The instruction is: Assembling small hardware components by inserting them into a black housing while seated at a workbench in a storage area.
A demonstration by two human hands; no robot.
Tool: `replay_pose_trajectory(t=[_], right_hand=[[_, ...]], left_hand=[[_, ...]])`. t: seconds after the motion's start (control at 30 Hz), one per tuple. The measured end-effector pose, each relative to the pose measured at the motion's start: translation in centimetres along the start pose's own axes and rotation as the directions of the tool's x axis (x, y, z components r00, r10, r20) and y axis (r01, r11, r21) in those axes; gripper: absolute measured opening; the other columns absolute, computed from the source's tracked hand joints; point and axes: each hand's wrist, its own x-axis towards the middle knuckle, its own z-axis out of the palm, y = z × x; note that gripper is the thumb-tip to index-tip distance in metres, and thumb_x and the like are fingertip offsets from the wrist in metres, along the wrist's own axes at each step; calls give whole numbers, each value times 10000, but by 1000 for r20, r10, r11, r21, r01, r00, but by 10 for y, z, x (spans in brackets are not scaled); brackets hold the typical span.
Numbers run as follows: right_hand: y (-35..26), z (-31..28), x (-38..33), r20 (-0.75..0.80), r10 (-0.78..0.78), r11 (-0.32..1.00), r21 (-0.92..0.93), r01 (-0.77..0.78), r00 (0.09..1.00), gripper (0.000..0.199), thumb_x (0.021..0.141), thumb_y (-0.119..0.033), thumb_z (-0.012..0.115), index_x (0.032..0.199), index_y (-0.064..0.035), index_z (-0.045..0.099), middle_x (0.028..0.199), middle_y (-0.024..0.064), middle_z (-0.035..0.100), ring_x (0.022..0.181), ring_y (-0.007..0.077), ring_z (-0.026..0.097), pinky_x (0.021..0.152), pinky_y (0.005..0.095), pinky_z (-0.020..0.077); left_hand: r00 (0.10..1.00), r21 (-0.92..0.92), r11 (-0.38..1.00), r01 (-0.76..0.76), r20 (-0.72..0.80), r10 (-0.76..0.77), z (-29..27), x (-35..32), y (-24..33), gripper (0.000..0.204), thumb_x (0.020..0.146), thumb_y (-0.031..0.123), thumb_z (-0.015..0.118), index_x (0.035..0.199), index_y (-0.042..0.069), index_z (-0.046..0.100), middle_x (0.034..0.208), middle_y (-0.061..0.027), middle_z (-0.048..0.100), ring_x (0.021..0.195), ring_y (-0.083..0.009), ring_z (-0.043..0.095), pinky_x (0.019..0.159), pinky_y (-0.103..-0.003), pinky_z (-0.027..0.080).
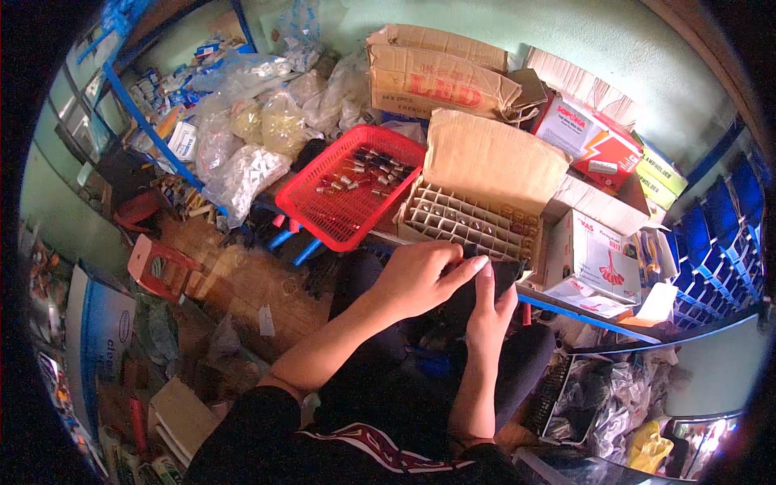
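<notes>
My left hand (pixel 419 279) and my right hand (pixel 490 311) meet in front of my lap, thumbs close together. Both are closed on a black object (pixel 506 275), mostly hidden by the fingers, so its kind is unclear. Just beyond the hands stands an open cardboard carton (pixel 495 153), its flap raised, with a grid of cardboard dividers. Several small glass and metal pieces, apparently bulbs (pixel 527 220), sit in its cells. To the left of the carton a red plastic basket (pixel 319 222) holds scattered small dark pieces with metallic ends.
Larger cardboard boxes (pixel 444 77) stand behind the carton. A white box (pixel 594 255) and a red-and-grey box (pixel 586 141) are at the right. Clear plastic bags (pixel 250 174) crowd the left. A red stool (pixel 166 268) stands on the cluttered floor.
</notes>
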Motion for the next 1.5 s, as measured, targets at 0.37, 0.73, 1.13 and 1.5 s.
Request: replay_pose_trajectory(t=[0.37,0.73,1.13,1.5], right_hand=[[1,2,0,24,-22,999,-29,23,999,272,1096,-218,628,1219,10,711,1143,68,720,1053,141,636,941,301,502],[-10,3,-1,-27,81,995,68,-79,996,307,1092,-257,640,1213,16,713,1098,54,711,1033,130,631,927,284,498],[-16,9,-8,-8,87,993,77,-86,996,289,1089,-206,621,1252,21,693,1204,62,693,1101,149,653,1020,303,497],[-4,-6,2,-52,89,989,119,-83,995,408,1128,-368,542,1291,-18,675,1232,49,654,1136,130,575,1049,302,430]], left_hand=[[990,-9,993,-120,-77,119,-7,-9,2,305,986,294,755,1097,47,615,989,-156,666,875,-346,699,727,-434,557],[973,-246,944,-219,-121,195,-9,-7,7,308,917,173,806,1159,40,669,1079,-125,650,953,-299,675,868,-392,546],[957,-438,899,7,-258,-133,3,-12,10,191,1015,135,722,1117,-1,633,1121,-123,730,1040,-142,711,874,-317,579],[960,-589,808,-4,-229,-162,-8,-11,12,325,1021,21,680,1335,-10,606,1041,-75,672,985,-155,670,925,-328,556]])
